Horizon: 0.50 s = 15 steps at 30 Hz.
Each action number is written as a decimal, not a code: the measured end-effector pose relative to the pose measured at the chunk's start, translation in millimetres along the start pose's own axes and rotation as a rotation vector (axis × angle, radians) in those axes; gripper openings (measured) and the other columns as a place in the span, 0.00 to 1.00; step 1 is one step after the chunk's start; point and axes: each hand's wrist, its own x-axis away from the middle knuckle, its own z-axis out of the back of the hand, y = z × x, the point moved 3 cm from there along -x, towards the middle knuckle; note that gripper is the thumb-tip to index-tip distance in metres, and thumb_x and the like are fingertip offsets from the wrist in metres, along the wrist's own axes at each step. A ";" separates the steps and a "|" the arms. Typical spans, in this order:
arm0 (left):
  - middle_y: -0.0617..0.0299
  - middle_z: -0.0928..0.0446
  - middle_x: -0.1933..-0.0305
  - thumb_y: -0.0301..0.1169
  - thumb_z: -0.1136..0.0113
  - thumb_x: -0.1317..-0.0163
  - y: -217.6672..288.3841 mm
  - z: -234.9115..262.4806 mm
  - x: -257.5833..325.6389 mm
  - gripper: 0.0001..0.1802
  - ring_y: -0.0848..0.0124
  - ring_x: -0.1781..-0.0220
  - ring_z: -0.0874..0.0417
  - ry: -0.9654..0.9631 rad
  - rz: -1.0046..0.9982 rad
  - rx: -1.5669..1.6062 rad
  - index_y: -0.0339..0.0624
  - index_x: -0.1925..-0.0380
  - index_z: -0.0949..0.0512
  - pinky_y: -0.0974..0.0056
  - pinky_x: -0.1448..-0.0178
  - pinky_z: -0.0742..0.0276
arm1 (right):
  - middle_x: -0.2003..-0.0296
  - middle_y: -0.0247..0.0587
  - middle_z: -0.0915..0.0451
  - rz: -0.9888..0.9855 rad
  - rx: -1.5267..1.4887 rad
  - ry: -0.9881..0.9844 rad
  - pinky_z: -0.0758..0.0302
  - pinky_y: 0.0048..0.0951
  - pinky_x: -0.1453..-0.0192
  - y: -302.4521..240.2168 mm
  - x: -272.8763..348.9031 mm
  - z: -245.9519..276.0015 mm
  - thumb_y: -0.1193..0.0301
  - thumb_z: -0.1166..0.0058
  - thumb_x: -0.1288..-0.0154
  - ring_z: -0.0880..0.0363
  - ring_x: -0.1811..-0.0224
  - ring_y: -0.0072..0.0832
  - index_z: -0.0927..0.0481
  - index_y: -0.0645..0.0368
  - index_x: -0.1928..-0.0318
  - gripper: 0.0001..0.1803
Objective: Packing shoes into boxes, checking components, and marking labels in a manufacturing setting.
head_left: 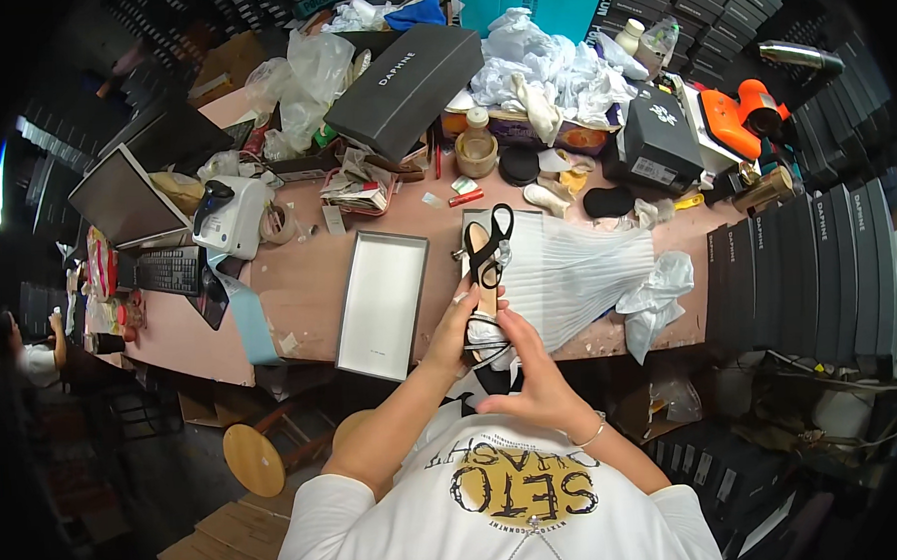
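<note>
A black strappy sandal with a beige insole is held over the table's front edge, heel end pointing away from me. My left hand is closed around its left side. White paper sits under the straps at the toe end. My right hand is open, its fingers stretched against the sandal's right side and its thumb spread apart. Left of the sandal lies a white-lined open shoebox part. Behind and right of it, sheets of thin white paper fan across the table.
A dark grey shoebox lid leans on clutter at the back. Crumpled paper fills a box beside it. Dark shoeboxes stand along the right. A label printer, keyboard and monitor are at left; a wooden stool stands below.
</note>
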 end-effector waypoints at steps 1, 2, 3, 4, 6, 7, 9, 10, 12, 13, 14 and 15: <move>0.54 0.25 0.50 0.43 0.56 0.29 -3.1 -7.3 -1.7 0.23 0.67 0.51 0.21 0.116 -0.077 -0.007 0.40 0.41 0.34 0.60 0.43 0.25 | 0.34 0.53 0.43 -0.018 0.008 0.002 0.42 0.35 0.30 9.3 0.1 2.7 0.60 0.27 0.55 0.42 0.31 0.41 0.48 0.61 0.30 0.56; 0.54 0.24 0.51 0.42 0.55 0.29 -6.9 -5.7 -4.8 0.22 0.66 0.51 0.21 0.175 -0.086 0.008 0.39 0.43 0.32 0.60 0.43 0.25 | 0.33 0.53 0.44 -0.029 0.014 0.006 0.43 0.36 0.29 21.5 -1.7 4.5 0.63 0.28 0.53 0.43 0.30 0.41 0.49 0.60 0.29 0.55; 0.55 0.24 0.51 0.42 0.53 0.29 -12.9 0.4 -10.1 0.20 0.66 0.51 0.20 0.234 -0.095 0.024 0.39 0.45 0.30 0.60 0.44 0.25 | 0.33 0.52 0.44 -0.144 -0.326 -0.035 0.42 0.38 0.29 32.3 -3.3 11.7 0.67 0.31 0.52 0.42 0.30 0.42 0.49 0.59 0.29 0.53; 0.55 0.23 0.52 0.41 0.52 0.29 -15.7 1.9 -12.2 0.19 0.66 0.51 0.20 0.297 -0.093 0.045 0.38 0.47 0.29 0.59 0.44 0.25 | 0.33 0.52 0.44 -0.275 -0.667 -0.081 0.41 0.39 0.30 46.6 -0.4 17.7 0.71 0.34 0.51 0.41 0.31 0.43 0.49 0.58 0.29 0.51; 0.57 0.22 0.52 0.41 0.47 0.31 -13.8 0.9 -14.3 0.17 0.67 0.51 0.20 0.212 0.015 0.267 0.41 0.51 0.26 0.59 0.44 0.24 | 0.34 0.46 0.41 -0.482 -1.513 -0.098 0.35 0.50 0.33 64.2 -1.7 33.2 0.71 0.40 0.52 0.38 0.32 0.41 0.48 0.52 0.29 0.48; 0.58 0.22 0.52 0.41 0.46 0.32 -12.7 -9.8 -13.1 0.17 0.67 0.51 0.20 0.194 0.014 0.262 0.41 0.51 0.27 0.59 0.44 0.24 | 0.34 0.46 0.40 -0.502 -1.636 -0.090 0.37 0.53 0.32 75.3 1.9 38.9 0.68 0.40 0.53 0.37 0.33 0.42 0.46 0.52 0.30 0.47; 0.59 0.22 0.52 0.41 0.45 0.33 -17.2 -23.1 -14.3 0.18 0.67 0.50 0.20 0.191 0.013 0.249 0.41 0.49 0.28 0.60 0.44 0.24 | 0.35 0.47 0.38 -0.527 -1.789 -0.082 0.39 0.57 0.31 92.6 8.6 43.0 0.65 0.40 0.53 0.36 0.34 0.43 0.43 0.53 0.32 0.46; 0.59 0.22 0.52 0.40 0.44 0.33 -21.3 -26.8 -17.1 0.18 0.67 0.50 0.20 0.202 0.008 0.242 0.41 0.49 0.28 0.60 0.44 0.24 | 0.35 0.48 0.37 -0.528 -1.815 -0.089 0.40 0.57 0.31 97.0 10.2 45.0 0.64 0.40 0.53 0.35 0.34 0.43 0.41 0.54 0.32 0.44; 0.60 0.22 0.52 0.40 0.43 0.34 -26.7 -32.6 -21.3 0.19 0.68 0.50 0.20 0.219 0.000 0.235 0.41 0.49 0.28 0.60 0.44 0.24 | 0.37 0.48 0.34 -0.531 -1.846 -0.107 0.39 0.57 0.32 104.3 10.2 49.5 0.62 0.42 0.52 0.34 0.35 0.43 0.38 0.55 0.34 0.42; 0.60 0.23 0.52 0.40 0.43 0.34 -28.1 -33.8 -21.2 0.19 0.68 0.50 0.21 0.225 0.001 0.236 0.41 0.49 0.29 0.60 0.44 0.24 | 0.38 0.48 0.33 -0.534 -1.851 -0.113 0.37 0.56 0.33 107.0 9.7 49.7 0.61 0.43 0.52 0.33 0.36 0.43 0.37 0.55 0.35 0.41; 0.60 0.23 0.52 0.39 0.43 0.34 -29.1 -34.1 -20.9 0.19 0.68 0.50 0.21 0.231 0.004 0.234 0.41 0.49 0.29 0.61 0.44 0.24 | 0.39 0.48 0.31 -0.536 -1.858 -0.117 0.36 0.55 0.34 109.3 9.8 49.4 0.60 0.44 0.52 0.32 0.37 0.42 0.35 0.55 0.36 0.39; 0.60 0.23 0.52 0.39 0.43 0.34 -30.9 -31.7 -21.1 0.19 0.68 0.50 0.21 0.235 0.001 0.223 0.41 0.49 0.29 0.61 0.44 0.24 | 0.39 0.48 0.31 -0.545 -1.869 -0.118 0.36 0.55 0.34 111.5 10.6 48.1 0.60 0.44 0.52 0.32 0.37 0.42 0.35 0.55 0.36 0.39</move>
